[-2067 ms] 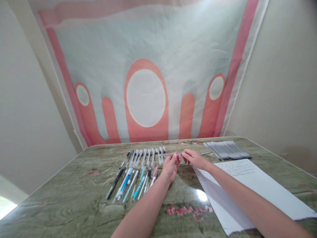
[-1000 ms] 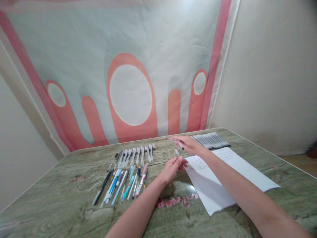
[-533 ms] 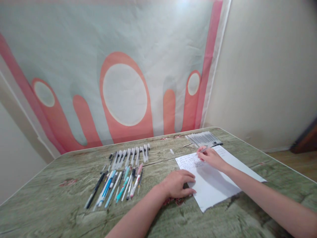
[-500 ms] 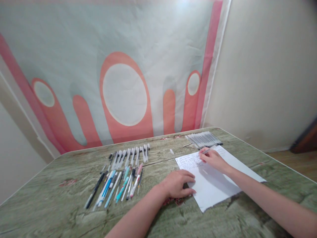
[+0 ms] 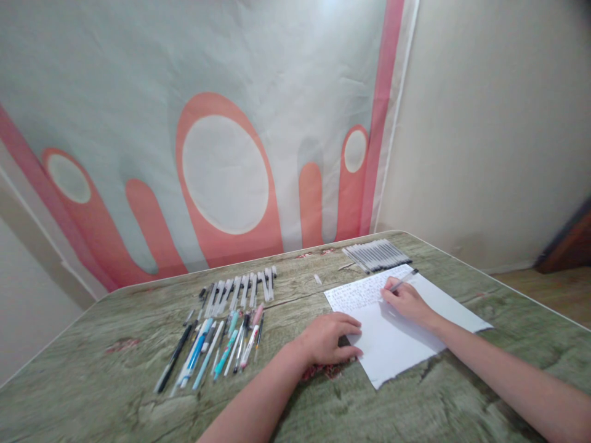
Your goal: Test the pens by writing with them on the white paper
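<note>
A white sheet of paper (image 5: 401, 341) lies at an angle on the table, with rows of small dark handwriting across its upper part. My right hand (image 5: 405, 303) rests on the sheet and pinches a pen (image 5: 404, 280), clear with a dark end that points up and to the right. The pen's tip is hidden by my fingers, near the right end of the written lines. My left hand (image 5: 330, 338) lies flat at the sheet's left edge, fingers apart, with fingertips touching the paper and nothing held.
Behind the sheet is a row of clear pens (image 5: 376, 253). To the left lie white pens with dark clips (image 5: 237, 290) and, nearer, assorted coloured pens (image 5: 226, 351). A small white piece (image 5: 317, 279) sits mid-table. The wood-patterned table (image 5: 115, 381) meets a printed backdrop (image 5: 286, 80).
My right hand has moved a little to the right along the writing, and the pen now shows more clearly. My left hand stays at the paper's edge. The view has shifted slightly.
</note>
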Demonstrator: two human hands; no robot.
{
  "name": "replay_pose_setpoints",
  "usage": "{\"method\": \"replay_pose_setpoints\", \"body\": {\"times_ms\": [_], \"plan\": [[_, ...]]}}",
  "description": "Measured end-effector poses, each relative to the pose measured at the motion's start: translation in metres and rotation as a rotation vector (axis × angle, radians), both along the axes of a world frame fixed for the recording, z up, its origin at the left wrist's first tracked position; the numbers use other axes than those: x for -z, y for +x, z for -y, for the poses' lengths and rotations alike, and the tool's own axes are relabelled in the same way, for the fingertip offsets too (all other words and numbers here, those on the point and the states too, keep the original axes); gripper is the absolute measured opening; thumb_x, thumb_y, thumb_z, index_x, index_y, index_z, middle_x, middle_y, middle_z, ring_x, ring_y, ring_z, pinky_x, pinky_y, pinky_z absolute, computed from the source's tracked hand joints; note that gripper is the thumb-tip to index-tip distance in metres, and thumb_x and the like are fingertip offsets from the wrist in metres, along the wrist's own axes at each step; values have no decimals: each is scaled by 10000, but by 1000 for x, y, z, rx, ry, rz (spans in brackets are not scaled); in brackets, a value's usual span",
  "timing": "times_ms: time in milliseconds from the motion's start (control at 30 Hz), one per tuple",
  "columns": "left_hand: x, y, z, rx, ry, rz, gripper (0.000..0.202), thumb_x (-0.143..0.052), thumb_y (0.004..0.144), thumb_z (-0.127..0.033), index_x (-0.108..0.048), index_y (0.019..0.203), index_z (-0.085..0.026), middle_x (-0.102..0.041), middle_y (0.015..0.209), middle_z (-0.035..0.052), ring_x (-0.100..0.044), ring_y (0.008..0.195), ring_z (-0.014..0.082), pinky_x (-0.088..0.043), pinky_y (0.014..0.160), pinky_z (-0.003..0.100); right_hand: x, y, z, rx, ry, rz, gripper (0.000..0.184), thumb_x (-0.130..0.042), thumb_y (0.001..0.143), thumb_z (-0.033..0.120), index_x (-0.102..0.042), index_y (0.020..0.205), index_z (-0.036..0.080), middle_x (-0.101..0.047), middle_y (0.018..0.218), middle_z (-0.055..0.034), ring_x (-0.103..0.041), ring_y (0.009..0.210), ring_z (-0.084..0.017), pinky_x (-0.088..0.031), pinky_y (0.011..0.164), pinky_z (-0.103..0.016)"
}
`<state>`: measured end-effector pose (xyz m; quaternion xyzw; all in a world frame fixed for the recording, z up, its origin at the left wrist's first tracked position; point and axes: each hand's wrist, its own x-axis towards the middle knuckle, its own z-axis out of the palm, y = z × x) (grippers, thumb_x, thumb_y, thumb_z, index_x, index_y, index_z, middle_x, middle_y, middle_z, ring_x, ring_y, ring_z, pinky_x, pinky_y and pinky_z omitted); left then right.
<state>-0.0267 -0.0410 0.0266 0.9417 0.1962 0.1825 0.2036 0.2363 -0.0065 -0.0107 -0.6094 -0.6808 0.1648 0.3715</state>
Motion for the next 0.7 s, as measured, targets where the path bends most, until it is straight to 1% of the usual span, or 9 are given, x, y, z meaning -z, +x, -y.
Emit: {"method": "replay_pose_setpoints", "body": {"times_ms": [100,267,500,700], "plan": [[0,0,0,-1,-4,0,377,-544,749,-385,-584,1056,-171,-586,1104,91,-522,1027,193,-379,897,298,-1,0,1,-3,-10,10,171,-427,719,318,-459,601,197,-449,482,54,-421,470,-110,-314,490,-228],[-2,1,1,-3,-7,2,370,-535,756,-384,-585,1054,-171,-587,1102,95,-521,1030,196,-382,895,302,-2,-1,0,-20,12,48,149,-423,711,308,-469,625,195,-496,532,38,-449,513,-122,-331,521,-237],[-5,1,1,0,-15,-9,368,-528,760,-391,-587,1048,-170,-582,1111,96,-518,1035,201,-382,897,308,-4,-1,1,-24,10,54,158,-425,726,309,-450,616,198,-465,519,47,-432,503,-117,-322,515,-235],[-2,1,1,-1,-13,7,364,-527,759,-388,-588,1047,-174,-582,1111,92,-519,1035,199,-384,895,303,-3,-1,1,-9,4,39,156,-429,708,314,-447,604,199,-453,500,50,-410,483,-112,-307,496,-234]]}}
